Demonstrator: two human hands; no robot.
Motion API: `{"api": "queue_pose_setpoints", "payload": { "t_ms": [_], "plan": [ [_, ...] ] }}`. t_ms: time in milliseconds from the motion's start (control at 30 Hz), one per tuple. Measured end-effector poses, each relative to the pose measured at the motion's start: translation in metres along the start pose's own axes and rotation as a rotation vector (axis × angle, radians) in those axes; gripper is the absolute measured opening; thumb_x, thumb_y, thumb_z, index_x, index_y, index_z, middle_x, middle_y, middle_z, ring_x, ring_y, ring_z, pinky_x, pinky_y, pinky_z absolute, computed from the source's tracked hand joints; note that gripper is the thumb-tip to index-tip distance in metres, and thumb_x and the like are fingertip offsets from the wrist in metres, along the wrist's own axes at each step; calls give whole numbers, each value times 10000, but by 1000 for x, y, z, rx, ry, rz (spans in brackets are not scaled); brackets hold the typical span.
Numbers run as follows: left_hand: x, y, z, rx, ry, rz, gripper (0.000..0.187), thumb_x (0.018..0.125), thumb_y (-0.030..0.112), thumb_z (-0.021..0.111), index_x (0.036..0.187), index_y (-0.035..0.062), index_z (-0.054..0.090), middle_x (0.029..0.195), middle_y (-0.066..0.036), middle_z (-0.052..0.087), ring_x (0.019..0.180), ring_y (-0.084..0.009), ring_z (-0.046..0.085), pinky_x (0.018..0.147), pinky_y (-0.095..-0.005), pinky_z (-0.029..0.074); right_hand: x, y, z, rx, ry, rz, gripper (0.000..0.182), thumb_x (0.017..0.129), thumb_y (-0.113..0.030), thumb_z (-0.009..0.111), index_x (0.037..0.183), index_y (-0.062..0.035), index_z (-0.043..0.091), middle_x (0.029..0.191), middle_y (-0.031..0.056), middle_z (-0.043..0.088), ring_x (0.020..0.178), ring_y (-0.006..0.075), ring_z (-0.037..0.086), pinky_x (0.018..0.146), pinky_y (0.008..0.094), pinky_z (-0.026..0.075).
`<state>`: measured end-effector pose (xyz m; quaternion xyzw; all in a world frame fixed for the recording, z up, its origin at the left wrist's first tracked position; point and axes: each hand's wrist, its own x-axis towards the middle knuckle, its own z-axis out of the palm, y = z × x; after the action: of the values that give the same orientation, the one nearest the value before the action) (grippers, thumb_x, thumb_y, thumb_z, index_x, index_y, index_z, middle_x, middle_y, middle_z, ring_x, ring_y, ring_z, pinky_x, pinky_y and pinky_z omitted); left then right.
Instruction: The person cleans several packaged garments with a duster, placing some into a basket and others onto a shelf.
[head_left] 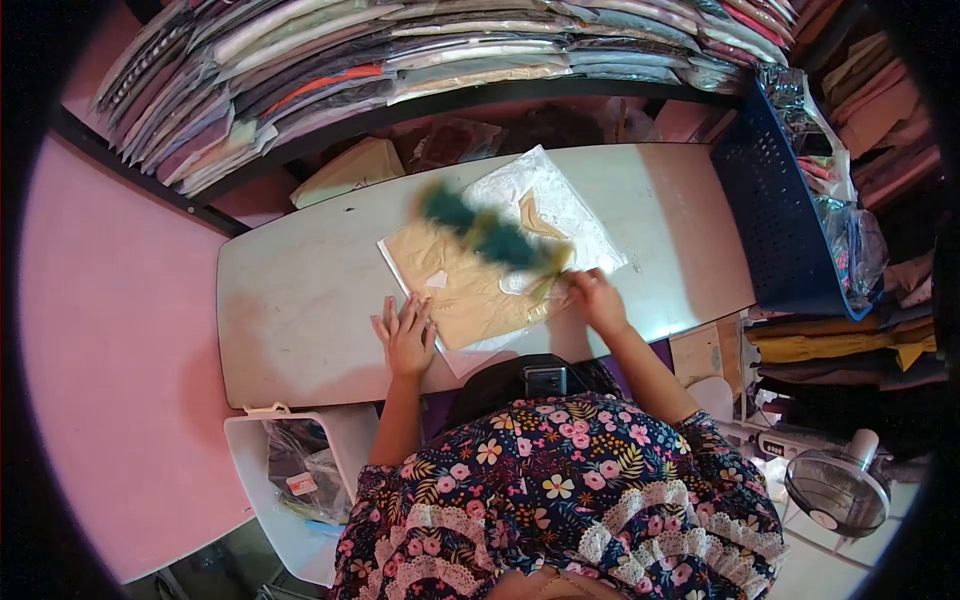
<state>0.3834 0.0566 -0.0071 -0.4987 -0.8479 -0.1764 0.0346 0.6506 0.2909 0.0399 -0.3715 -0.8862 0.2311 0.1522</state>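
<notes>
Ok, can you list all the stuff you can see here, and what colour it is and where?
table: one, white, middle of the view
tan garment in a clear bag: one, flat on the table
white lacy piece: one, on the table behind the tan garment
green feather duster: one, blurred, above the tan garment
folded packed clothes: many, mixed colours, on the shelf at the top
blue crate: one, at the table's right end
white bin: one, lower left, holding plastic bags
fan: one, white, lower right
left hand: flat on the tan garment's edge
right hand: closed on the duster's handle
</notes>
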Motion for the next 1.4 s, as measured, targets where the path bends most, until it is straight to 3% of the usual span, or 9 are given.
{"api": "queue_pose_setpoints", "payload": {
  "t_ms": [133,300,467,533,700,767,967,1300,1400],
  "plan": [
    [0,-3,0,-7,-13,-11,463,814,269,589,1273,255,531,1412,8,401,1366,-325,209,1063,-621,70,5,27,-9,-44,271,281,290,817,-136,578,1107,-135,583,986,196,572,812,391,599,693,462,502],
    [-1,-6,1,-40,-17,-8,469,813,261,582,1278,252,526,1410,-3,406,1364,-327,215,1072,-595,91,-31,14,-9,161,24,-40,259,816,-142,583,1073,-112,587,971,175,570,807,382,599,715,450,498],
    [-2,-40,10,-149,-36,6,479,819,209,593,1289,167,511,1403,-80,406,1313,-339,313,1089,-496,190,-23,21,-6,19,177,299,290,804,-103,582,1094,-104,589,982,187,577,832,393,594,720,450,497],
    [5,-54,19,-413,221,-167,493,838,152,602,1299,43,463,1371,-173,416,1196,-318,473,1004,-396,371,-12,14,-12,50,222,300,283,803,-94,577,1086,-92,588,979,192,577,842,397,591,725,453,495],
    [51,-72,34,-709,353,-414,558,842,149,642,1306,-54,408,1156,-203,568,961,-229,608,772,-283,496,-19,9,3,90,-2,42,278,837,-158,547,1114,-153,572,1003,184,551,806,392,598,714,477,492],
    [71,-70,25,-795,106,-796,522,826,129,656,1266,-59,447,1124,-184,584,933,-238,616,774,-299,501,-25,4,-8,105,-13,53,264,837,-165,538,1098,-163,583,997,162,557,827,378,602,722,465,495],
    [94,-75,21,-1315,-69,-812,372,817,70,640,1155,-31,523,1072,-129,615,954,-224,603,774,-327,499,-49,97,-62,-70,301,569,274,828,-165,555,1101,-146,569,1035,215,559,877,408,586,741,496,471],
    [169,86,-115,-911,235,-60,264,856,35,584,1112,-17,545,1042,-104,627,936,-152,587,806,-307,462,-80,160,-98,-86,487,750,323,867,-161,556,1177,-91,498,1033,218,559,916,417,563,765,483,470],
    [161,119,-181,-812,186,120,67,849,62,609,889,14,633,864,-70,665,885,-185,619,833,-334,464,-82,151,-98,-63,532,713,308,867,-159,555,1163,-90,509,1033,214,565,921,415,565,774,478,470]
  ]
}}
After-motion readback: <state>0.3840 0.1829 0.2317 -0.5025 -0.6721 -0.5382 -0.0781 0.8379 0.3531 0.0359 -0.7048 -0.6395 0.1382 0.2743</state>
